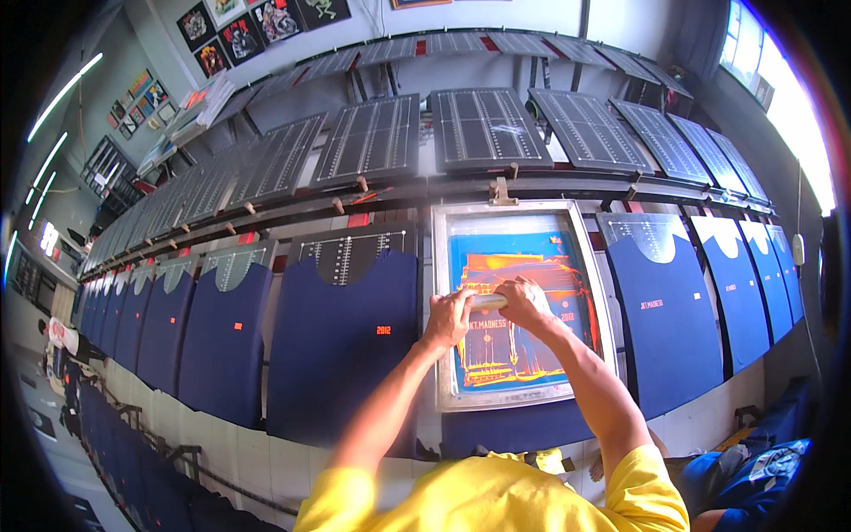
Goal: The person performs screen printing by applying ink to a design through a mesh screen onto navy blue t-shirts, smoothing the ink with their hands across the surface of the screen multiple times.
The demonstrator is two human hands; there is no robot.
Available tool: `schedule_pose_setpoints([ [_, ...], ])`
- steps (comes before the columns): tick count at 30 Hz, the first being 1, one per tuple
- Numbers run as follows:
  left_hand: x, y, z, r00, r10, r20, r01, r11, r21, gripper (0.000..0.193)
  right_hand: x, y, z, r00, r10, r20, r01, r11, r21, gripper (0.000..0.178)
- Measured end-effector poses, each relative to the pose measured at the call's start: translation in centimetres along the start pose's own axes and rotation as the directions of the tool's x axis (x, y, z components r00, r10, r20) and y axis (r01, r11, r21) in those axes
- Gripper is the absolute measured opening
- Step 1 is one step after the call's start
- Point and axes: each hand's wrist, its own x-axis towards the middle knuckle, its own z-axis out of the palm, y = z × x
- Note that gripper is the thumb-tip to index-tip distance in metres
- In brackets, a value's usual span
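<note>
Both my hands grip the pale handle of a squeegee, which lies across the mesh of a printing screen. My left hand wraps its left end, and my right hand is closed over its right part. The squeegee's blade is hidden from above. Around the mesh runs a light metal frame. Orange ink with yellow and red streaks covers much of the blue mesh. Beneath the screen a navy shirt sticks out at the near side.
More navy shirts lie stretched on boards along both sides, several with small orange prints. A clamp meets the frame's far edge. Beyond the rail stand rows of bare dark boards. At the lower right sits a person in blue.
</note>
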Motion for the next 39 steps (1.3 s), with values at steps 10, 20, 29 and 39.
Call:
schedule_pose_setpoints([
  [10, -10.9, 6.1, -1.8, 0.992, 0.121, -0.047, -0.122, 0.992, -0.013, 0.031, -11.2, -5.9, -2.1, 0.984, -0.121, -0.127, 0.121, 0.993, -0.012, 0.035],
  [20, -18.7, 6.6, 1.1, 0.978, 0.209, 0.0, -0.209, 0.978, 0.012, 0.036, -19.6, -8.2, 0.6, 0.998, -0.066, 0.005, 0.066, 0.998, 0.011, 0.061],
  [29, -18.2, 5.6, 0.3, 0.984, 0.094, -0.154, -0.128, 0.965, -0.228, 0.047, -20.4, -6.5, -1.3, 0.989, 0.107, -0.102, -0.079, 0.967, 0.241, 0.049],
  [39, -17.2, -3.0, 4.2, 0.871, -0.49, -0.011, 0.438, 0.788, -0.432, 0.048, -19.9, 10.1, -3.6, 0.687, 0.552, -0.472, -0.512, 0.829, 0.224, 0.041],
])
